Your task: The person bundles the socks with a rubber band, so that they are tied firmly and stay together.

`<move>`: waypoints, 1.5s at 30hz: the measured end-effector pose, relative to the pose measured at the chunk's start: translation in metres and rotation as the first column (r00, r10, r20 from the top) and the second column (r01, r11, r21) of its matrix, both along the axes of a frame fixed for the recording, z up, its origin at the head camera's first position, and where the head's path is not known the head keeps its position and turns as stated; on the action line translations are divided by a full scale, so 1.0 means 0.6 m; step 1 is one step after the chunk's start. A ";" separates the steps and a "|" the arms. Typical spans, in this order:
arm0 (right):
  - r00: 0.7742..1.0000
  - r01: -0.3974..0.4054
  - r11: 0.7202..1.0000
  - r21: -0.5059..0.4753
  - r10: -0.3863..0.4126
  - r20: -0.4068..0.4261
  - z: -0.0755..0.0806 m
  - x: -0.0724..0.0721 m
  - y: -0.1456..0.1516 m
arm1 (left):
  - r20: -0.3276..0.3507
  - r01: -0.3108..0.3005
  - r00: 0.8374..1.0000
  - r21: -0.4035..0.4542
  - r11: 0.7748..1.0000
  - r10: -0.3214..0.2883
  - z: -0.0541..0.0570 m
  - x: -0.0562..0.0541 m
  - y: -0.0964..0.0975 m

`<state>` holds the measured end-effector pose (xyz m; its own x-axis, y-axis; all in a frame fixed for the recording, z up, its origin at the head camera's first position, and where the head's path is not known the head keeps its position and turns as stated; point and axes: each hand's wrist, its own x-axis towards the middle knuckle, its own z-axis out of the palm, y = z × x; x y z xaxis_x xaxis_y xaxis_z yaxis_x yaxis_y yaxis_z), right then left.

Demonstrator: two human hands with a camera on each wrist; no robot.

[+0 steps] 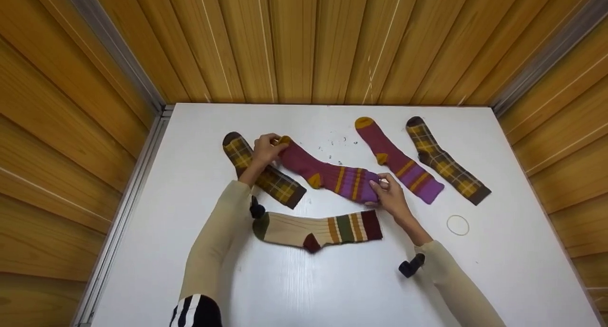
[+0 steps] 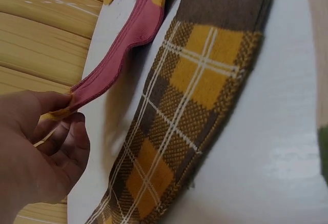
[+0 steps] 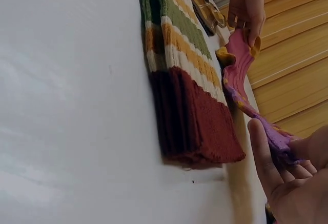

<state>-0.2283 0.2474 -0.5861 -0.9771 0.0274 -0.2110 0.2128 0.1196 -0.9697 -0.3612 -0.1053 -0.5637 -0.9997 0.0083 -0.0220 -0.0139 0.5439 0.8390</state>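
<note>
A maroon sock (image 1: 304,161) with a mustard toe and heel and a purple striped cuff is stretched between both hands. My left hand (image 1: 267,151) pinches its toe end between thumb and fingers; in the left wrist view the sock (image 2: 110,70) hangs raised off the table there. The purple cuff (image 3: 277,137) is pinched by my right hand (image 1: 390,194), thumb on top. Partly beneath my left forearm lies a brown and yellow plaid sock (image 1: 280,184). Nearer the front, a beige sock (image 1: 294,228) with green toe, dark red heel and striped cuff lies flat.
On the right lie a second maroon sock (image 1: 392,156) and a second plaid sock (image 1: 446,160), side by side. A thin rubber band (image 1: 458,225) rests near the white table's (image 1: 513,270) right side. Wood-panelled walls (image 1: 313,42) border the back and sides.
</note>
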 end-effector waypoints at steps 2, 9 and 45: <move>1.000 0.018 0.999 -0.037 -0.018 -0.007 0.003 0.002 0.005 | -0.037 0.001 0.999 0.010 1.000 -0.001 0.010 0.011 -0.004; 0.995 0.072 0.990 -0.117 -0.079 -0.055 0.015 0.012 0.024 | -0.142 0.055 0.989 0.064 0.996 -0.046 0.048 0.060 -0.021; 0.898 -0.439 0.893 0.102 0.434 0.072 0.001 0.095 0.071 | 0.316 0.103 0.934 0.209 0.972 -0.167 -0.038 0.325 -0.125</move>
<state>-0.1711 0.2903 -0.5854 -0.8855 -0.3732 -0.2767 0.1578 0.3186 -0.9347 -0.1665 -0.1804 -0.5863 -0.9254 0.1784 -0.3344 -0.2441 0.3947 0.8858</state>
